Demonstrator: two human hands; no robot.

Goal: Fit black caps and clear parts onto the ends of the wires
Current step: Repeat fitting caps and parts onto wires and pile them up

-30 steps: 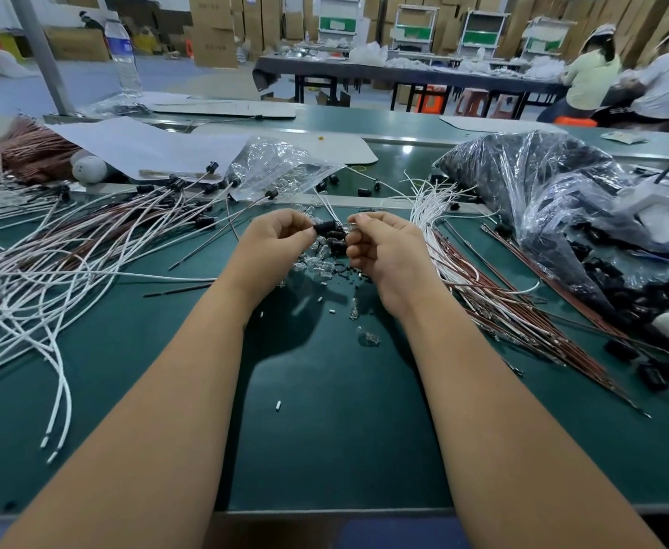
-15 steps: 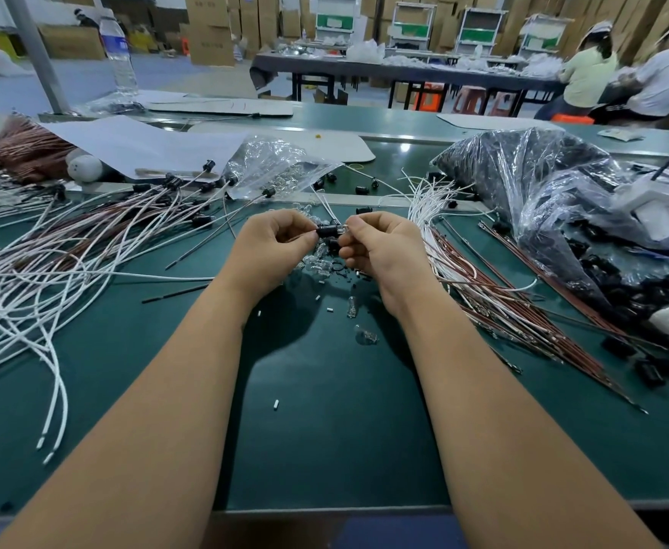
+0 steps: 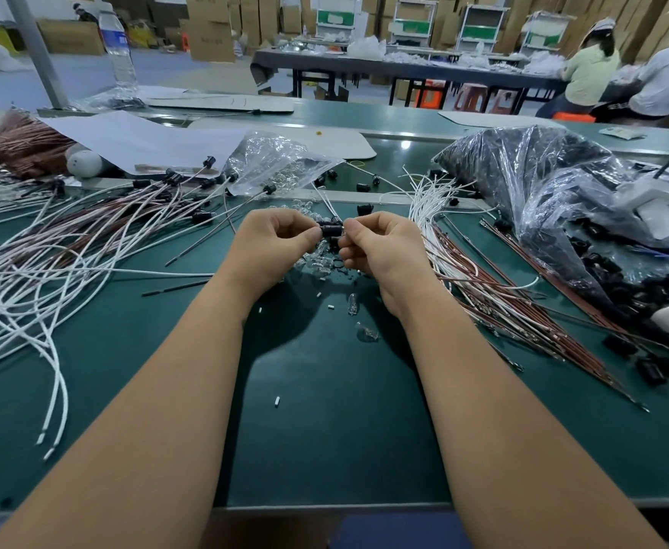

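Left hand [image 3: 273, 241] and right hand [image 3: 380, 243] pinch 1 black cap [image 3: 331, 230] above the worktop [image 3: 325, 429]. Capped wires [image 3: 134, 208] lie left; uncapped wires [image 3: 471, 271] remain right.

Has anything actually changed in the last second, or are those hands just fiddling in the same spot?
Very little. Both hands, left hand and right hand, still pinch the same black cap between them above the green table. Nothing was picked up or let go; wire piles and bags lie unchanged.
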